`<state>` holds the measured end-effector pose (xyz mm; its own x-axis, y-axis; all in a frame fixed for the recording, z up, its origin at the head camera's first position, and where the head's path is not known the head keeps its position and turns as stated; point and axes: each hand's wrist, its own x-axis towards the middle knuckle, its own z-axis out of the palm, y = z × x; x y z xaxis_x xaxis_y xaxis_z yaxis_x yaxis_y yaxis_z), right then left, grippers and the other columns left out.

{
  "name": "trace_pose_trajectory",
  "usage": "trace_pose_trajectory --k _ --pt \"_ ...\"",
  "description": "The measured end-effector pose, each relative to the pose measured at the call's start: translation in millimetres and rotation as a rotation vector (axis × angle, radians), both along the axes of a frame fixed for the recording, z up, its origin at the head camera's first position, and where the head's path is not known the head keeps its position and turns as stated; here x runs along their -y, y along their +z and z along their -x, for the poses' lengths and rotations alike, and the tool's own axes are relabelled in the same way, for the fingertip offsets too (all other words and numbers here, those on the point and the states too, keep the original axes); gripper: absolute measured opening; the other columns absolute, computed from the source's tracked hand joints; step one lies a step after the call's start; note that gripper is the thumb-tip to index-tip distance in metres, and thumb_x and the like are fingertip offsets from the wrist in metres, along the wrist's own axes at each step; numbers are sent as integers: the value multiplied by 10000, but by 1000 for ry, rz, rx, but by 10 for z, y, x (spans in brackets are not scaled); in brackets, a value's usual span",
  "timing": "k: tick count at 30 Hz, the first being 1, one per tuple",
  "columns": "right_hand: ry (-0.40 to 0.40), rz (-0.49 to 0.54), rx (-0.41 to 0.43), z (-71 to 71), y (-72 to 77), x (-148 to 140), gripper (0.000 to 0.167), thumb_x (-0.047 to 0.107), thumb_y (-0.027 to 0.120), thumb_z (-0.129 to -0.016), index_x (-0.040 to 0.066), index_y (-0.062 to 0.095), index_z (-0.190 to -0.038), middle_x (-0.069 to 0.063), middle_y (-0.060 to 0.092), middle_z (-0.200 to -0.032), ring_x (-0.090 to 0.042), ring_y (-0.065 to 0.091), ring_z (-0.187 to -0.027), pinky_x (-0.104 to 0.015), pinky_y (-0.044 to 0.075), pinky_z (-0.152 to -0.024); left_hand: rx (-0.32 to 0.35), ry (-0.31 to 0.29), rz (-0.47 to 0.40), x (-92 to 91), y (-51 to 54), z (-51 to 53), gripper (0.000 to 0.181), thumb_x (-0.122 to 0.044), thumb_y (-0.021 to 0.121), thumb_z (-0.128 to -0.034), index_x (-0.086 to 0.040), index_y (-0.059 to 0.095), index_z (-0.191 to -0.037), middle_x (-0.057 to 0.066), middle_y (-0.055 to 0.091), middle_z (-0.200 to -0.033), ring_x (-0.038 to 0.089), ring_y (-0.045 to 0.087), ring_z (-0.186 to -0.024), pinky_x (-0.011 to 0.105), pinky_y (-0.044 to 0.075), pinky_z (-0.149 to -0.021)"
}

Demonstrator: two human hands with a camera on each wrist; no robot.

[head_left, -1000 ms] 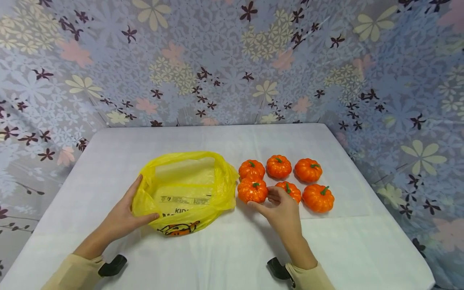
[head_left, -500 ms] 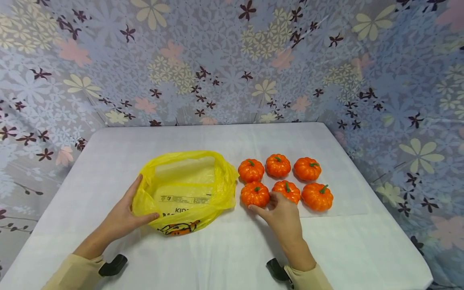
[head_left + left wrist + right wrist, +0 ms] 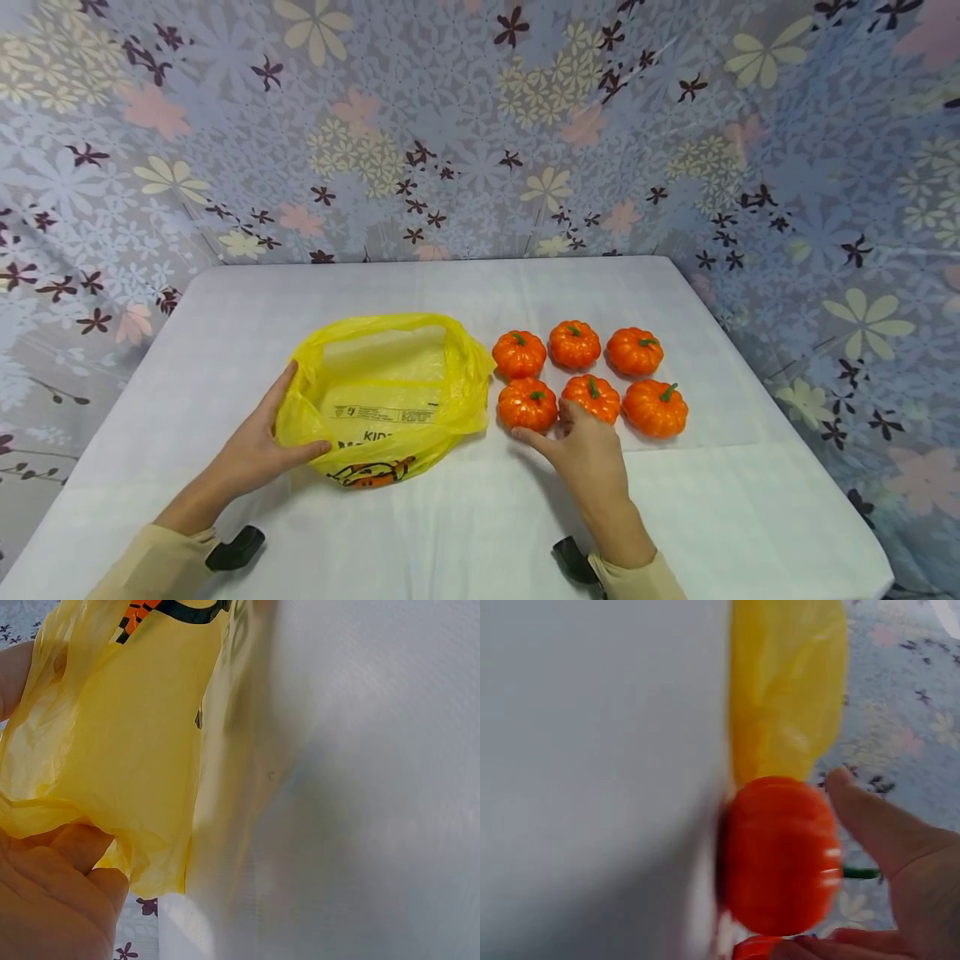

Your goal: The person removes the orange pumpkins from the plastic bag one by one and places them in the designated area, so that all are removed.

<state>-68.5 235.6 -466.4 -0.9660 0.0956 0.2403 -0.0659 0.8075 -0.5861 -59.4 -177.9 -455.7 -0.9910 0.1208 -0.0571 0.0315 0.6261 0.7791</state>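
Observation:
A yellow plastic bag [image 3: 465, 400] with printed lettering lies on its base, its mouth wide and facing up. My left hand [image 3: 251, 446] holds its left side, thumb over the front rim; in the left wrist view, curled fingers [image 3: 82, 847] grip the plastic edge. Right of the bag, several small orange pumpkins with green stems stand in two rows. My right hand [image 3: 588, 450] is around the near side of the front-left pumpkin [image 3: 527, 405], beside the front-middle pumpkin [image 3: 592, 395]. In the right wrist view, the thumb stands apart from the orange pumpkin [image 3: 780, 855].
Another pumpkin [image 3: 656, 408] sits front right, and the back row holds a left pumpkin [image 3: 519, 355], a middle pumpkin [image 3: 574, 344] and a right pumpkin [image 3: 634, 351]. A white cloth covers the table [image 3: 420, 542]. Flowered fabric [image 3: 465, 125] hangs behind and at the sides.
The front-left pumpkin came down slightly toward me and right, onto the table in the front row. My right fingers have loosened from it. The left hand and bag stayed put.

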Motion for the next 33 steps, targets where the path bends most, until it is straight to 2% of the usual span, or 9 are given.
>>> trace_pose_trajectory --k 2,4,6,9,12,16,22,33 --pt "6 67 -54 -18 76 -22 818 473 942 -642 4 639 -1240 -125 721 -1006 -290 681 -894 -439 583 -776 -2 -1 1 3 3 -1 1244 -376 851 -809 -202 -70 -1627 210 63 -1664 514 178 -1455 739 239 -1081" --pt "31 192 -112 -28 169 -49 890 409 958 -645 22 583 -1354 -122 683 -1233 -302 666 -1085 -455 562 -909 -9 -2 3 6 12 2 1241 -375 849 -811 -197 -69 -1627 210 62 -1664 513 173 -1457 738 236 -1083" --pt "73 346 -134 -30 268 -72 935 336 957 -673 45 514 -1443 -97 613 -1356 -287 619 -1188 -401 527 -980 -19 -3 6 12 22 6 1238 -372 848 -812 -188 -66 -1627 212 63 -1664 515 173 -1457 739 235 -1083" --pt "130 562 -105 -28 389 -94 932 216 934 -725 64 443 -1503 -56 522 -1461 -253 559 -1287 -329 474 -1028 -26 1 4 16 24 7 1239 -369 850 -810 -190 -64 -1627 212 63 -1663 517 171 -1456 743 231 -1081" --pt "159 663 -77 -21 455 -105 923 142 918 -741 57 420 -1513 -52 483 -1491 -252 534 -1316 -291 450 -1036 -25 3 2 16 8 7 1238 -373 850 -810 -200 -64 -1628 213 59 -1663 523 162 -1456 751 221 -1078" --pt "166 697 -65 -7 478 -125 925 123 916 -741 56 413 -1515 -45 469 -1499 -246 527 -1321 -258 426 -1053 -27 -2 -10 14 -7 15 1231 -380 846 -816 -225 -68 -1627 201 43 -1668 517 138 -1465 756 200 -1081" --pt "148 674 -58 6 498 -170 924 149 917 -746 79 415 -1518 -23 478 -1491 -214 516 -1327 -242 399 -1082 -47 -6 -8 20 1 35 1228 -372 844 -821 -239 -74 -1626 197 41 -1668 513 132 -1468 752 195 -1086" --pt "105 627 -139 57 639 -319 926 121 917 -739 80 424 -1522 -46 504 -1484 -203 494 -1351 -265 403 -1091 -53 6 19 152 96 211 1240 -357 839 -832 -181 -104 -1618 211 14 -1666 513 138 -1466 723 206 -1105"
